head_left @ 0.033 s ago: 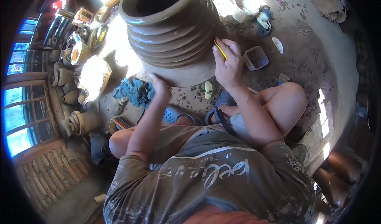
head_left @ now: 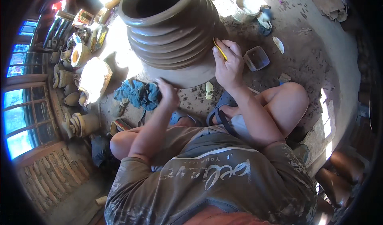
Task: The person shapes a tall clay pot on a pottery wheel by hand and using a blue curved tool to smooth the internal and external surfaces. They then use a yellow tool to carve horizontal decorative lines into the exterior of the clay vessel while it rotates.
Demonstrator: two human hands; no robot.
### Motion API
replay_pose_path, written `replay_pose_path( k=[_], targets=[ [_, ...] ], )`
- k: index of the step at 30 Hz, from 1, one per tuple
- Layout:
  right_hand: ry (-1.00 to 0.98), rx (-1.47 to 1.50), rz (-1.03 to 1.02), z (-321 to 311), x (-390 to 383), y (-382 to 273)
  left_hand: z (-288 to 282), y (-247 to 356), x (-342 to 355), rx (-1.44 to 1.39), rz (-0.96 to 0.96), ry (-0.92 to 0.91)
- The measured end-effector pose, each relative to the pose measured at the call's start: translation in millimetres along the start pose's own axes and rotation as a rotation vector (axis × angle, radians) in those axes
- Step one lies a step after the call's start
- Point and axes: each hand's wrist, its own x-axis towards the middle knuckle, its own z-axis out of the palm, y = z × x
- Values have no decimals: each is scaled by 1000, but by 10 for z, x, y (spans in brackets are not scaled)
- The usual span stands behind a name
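A large brown clay pot with stacked horizontal ridges and a wide dark mouth stands on a grey round base. My right hand grips a thin yellow curved tool against the pot's right side. My left hand is at the lower left edge of the base, fingers extended and touching or very near it, holding nothing. Crumpled blue cloth lies just left of that hand. A clear plastic container and a pale flat piece lie on the dirty floor nearby.
Small clay pots, tools and bright objects line the left by windows. A white bucket and oval piece are at back right. Cardboard lies beyond; brown rounded objects sit lower right. My bent legs surround the near side.
My left hand has shifted slightly down and to the right along the base. My right hand with the tool has moved very slightly left on the pot.
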Motion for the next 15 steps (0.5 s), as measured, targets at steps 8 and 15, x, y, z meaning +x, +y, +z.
replay_pose_path(
  k=[8, 15],
  targets=[
    [17, 18, 26, -11, 8, 5, 126, -321, -438, -28, -173, -195],
    [1, 35, 2, -6, -5, -34, -129, -6, 360, -78, 100, 9]
  ],
)
